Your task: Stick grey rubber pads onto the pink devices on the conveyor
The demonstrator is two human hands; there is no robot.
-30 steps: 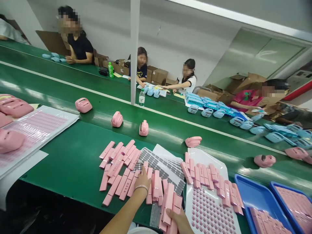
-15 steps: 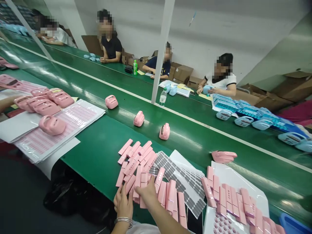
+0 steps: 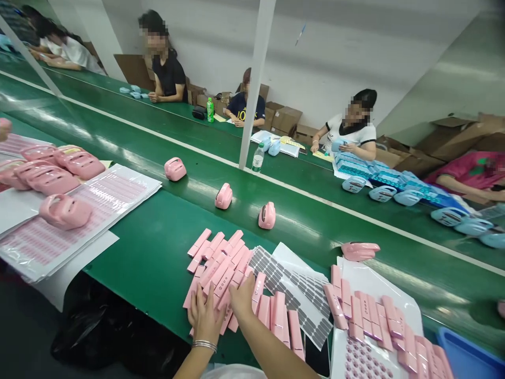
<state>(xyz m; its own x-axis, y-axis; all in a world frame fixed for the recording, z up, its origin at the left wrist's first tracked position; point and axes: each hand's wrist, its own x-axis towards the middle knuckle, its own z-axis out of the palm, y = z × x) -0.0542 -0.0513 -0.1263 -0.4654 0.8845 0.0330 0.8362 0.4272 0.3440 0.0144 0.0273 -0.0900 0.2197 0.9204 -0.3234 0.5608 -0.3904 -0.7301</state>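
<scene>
A heap of glossy pink rectangular bars [image 3: 216, 273], some marked with small icons, lies on the green worktable in front of me. My left hand [image 3: 205, 317], with silver bangles on its wrist, rests on the heap's near left side, its fingers apart and touching the bars. Close beside it, my right hand [image 3: 243, 296] is curled around a pink bar at the right of the heap; its fingertips are partly hidden. More pink bars [image 3: 279, 318] lie right of my right forearm. Sheets of grey stickers [image 3: 294, 289] spread just beyond them.
Several pink rounded housings, one a pink housing [image 3: 267, 215], stand on the green conveyor [image 3: 315, 231]. At right are a white sheet [image 3: 379, 276] bearing pink bars and a blue tray [image 3: 469, 352]. Pink sticker sheets [image 3: 130, 184] lie left. Co-workers sit across; a white post [image 3: 254, 79] rises between.
My left hand has spread its fingers over the heap. A bar with icons now lies uncovered between my hands, and the upright bars there have shifted. The view has swung slightly right.
</scene>
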